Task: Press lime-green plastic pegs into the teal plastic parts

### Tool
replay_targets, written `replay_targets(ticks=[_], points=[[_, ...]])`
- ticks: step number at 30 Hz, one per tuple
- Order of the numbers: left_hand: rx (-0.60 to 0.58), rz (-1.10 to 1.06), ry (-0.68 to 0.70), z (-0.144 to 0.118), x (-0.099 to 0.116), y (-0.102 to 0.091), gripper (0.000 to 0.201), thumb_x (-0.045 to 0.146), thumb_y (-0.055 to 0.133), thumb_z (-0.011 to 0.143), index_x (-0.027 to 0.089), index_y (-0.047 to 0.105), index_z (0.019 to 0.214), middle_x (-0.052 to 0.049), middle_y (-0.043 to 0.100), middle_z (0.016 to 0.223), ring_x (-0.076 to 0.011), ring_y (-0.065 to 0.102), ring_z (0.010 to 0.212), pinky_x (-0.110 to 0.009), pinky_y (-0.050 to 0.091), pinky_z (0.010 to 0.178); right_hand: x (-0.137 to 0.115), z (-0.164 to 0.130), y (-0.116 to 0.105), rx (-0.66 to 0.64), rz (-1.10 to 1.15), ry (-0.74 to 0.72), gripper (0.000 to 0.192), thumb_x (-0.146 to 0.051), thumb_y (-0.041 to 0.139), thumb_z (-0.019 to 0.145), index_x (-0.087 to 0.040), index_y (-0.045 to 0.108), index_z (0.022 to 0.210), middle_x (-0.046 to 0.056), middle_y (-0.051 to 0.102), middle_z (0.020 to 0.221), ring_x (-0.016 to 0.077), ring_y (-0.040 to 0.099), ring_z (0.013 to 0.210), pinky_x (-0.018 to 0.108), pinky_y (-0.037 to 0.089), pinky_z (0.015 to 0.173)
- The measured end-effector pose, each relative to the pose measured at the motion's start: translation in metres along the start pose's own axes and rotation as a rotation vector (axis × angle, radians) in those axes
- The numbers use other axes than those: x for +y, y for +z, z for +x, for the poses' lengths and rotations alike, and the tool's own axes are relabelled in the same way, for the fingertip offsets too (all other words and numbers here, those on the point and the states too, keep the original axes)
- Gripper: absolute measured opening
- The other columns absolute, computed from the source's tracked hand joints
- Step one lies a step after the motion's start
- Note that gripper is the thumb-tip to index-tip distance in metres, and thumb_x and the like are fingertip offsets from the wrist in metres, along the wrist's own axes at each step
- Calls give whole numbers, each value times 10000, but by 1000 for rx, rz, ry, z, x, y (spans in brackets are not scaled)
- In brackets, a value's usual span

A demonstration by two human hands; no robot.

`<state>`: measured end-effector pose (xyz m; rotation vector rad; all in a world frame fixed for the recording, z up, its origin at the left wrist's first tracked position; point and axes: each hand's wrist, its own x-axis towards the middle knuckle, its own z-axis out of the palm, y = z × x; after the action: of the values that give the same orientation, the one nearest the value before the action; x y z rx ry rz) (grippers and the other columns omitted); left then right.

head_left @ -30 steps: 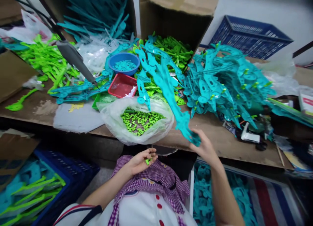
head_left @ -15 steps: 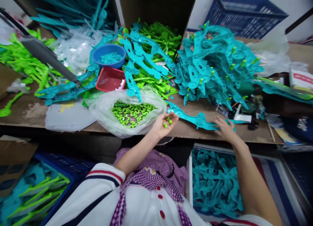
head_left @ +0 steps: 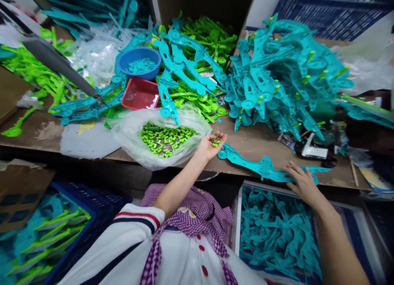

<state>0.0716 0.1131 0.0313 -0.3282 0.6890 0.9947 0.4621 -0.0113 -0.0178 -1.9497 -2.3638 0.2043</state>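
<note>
My left hand point(head_left: 212, 145) is palm up at the right side of a clear plastic bag point(head_left: 123, 143). Several small green plastic pieces point(head_left: 216, 142) rest in its cupped fingers. Inside the open bag lie many more such pieces point(head_left: 168, 139). A long teal plastic part point(head_left: 250, 164) lies flat along the table's front edge, its left end just right of my left hand. My right hand point(head_left: 303, 180) is on the right portion of this part, fingers over it and partly hiding it.
A tall pile of teal parts point(head_left: 277, 71) stands at the back right. Behind the bag are a blue bowl point(head_left: 123, 67), a red tray point(head_left: 131, 99) and green parts point(head_left: 212, 108). Below the table edge sit a bin of teal parts point(head_left: 277, 235) and a blue crate point(head_left: 101, 203).
The long teal part has shifted right and toward me, with my right hand on it. My left hand has moved slightly up, still holding the green pieces.
</note>
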Motion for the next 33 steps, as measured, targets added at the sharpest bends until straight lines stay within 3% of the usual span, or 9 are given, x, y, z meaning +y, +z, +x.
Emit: replay_targets(ticks=[6,11,14,16,21,25,28,30,33], points=[[-50,60,-11,0,-7,-19,315,-28,406,695,122,619,871,-88,664,848,-201,696,988,-318,593,829,-43,32,-2,-59,-4,-46,616,-98,397,725,-235,574,1299,133,582,1348,326,389,1424,644,321,1106],[-31,104,-21,-15,-23,-41,379,-34,426,633,123,646,899,-94,684,891,-211,693,1026,-317,574,864,-157,60,-17,276,357,-17,480,-211,405,910,-256,515,1375,137,594,1272,285,546,1241,495,460,1032],[-67,117,3,-27,-22,-44,391,-12,425,665,126,658,947,-101,699,961,-190,675,1068,-265,556,865,-232,74,-9,202,602,-156,352,-368,477,954,-289,608,1272,101,633,1114,265,619,1071,448,529,933],[-79,113,16,-37,-17,-45,391,4,420,695,126,658,982,-110,701,1016,-184,660,1102,-252,545,881,-263,79,1,148,705,-192,341,-394,475,970,-307,623,1264,90,625,1103,250,625,1063,432,534,929],[-100,114,-80,-55,-3,-60,408,15,403,734,102,653,1044,-116,705,1033,-138,686,917,-199,544,747,-276,78,13,52,833,-265,299,-369,471,986,-287,627,1227,81,644,1120,233,607,1105,437,511,975],[-76,207,-179,-49,1,-71,399,-2,405,731,88,662,1023,-80,693,857,-98,638,697,-165,506,618,-273,75,10,178,913,-127,234,-433,510,957,-252,658,973,81,660,1006,236,632,1003,438,544,889],[-22,535,2,-43,8,-80,314,38,450,790,100,688,984,-24,612,688,-90,561,571,-174,454,546,-273,77,6,317,1149,125,250,-478,533,936,-238,597,966,60,675,989,192,661,840,368,578,724],[-48,855,296,-42,16,-88,259,152,521,865,135,708,1043,-1,591,671,-97,524,555,-191,442,556,-273,81,2,402,1303,268,266,-486,593,899,-230,565,969,15,671,865,142,635,675,298,558,618],[-157,1348,705,-36,25,-101,340,335,672,852,193,707,1159,-35,664,840,-163,596,759,-265,490,783,-279,99,-6,517,1389,344,308,-504,659,845,-224,555,922,-46,595,693,82,538,526,211,473,506]])
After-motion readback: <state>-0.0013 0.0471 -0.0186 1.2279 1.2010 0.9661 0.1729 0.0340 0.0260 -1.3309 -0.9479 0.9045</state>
